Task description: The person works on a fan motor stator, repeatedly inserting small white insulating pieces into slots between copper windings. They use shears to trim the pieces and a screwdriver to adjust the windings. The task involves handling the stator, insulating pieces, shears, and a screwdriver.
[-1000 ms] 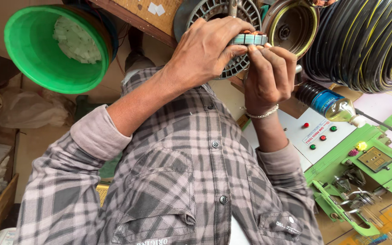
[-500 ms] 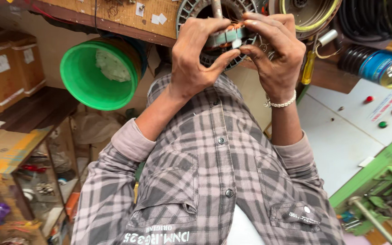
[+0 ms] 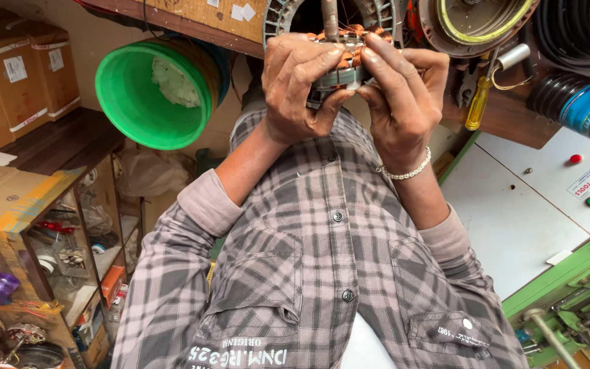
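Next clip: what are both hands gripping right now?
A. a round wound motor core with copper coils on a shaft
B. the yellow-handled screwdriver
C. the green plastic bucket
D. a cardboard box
A: the left hand and right hand both clasp the motor core; the green bucket and screwdriver lie untouched.

I see a plaid shirt point(image 3: 322, 273) in grey, pale pink and dark check, buttoned down the front with small dark round buttons point(image 3: 338, 216). Taking the button placket as my landmark: on each side of it sits a chest pocket, the one at the picture's right with a flap and a pale snap point(image 3: 468, 323). Printed lettering runs across the cloth near the bottom edge, left of the placket. Both sleeves are pushed up, showing a plain pinkish-grey lining at the turned cuffs point(image 3: 203, 201). A bracelet point(image 3: 408, 171) of small white beads circles the wrist right of the placket.
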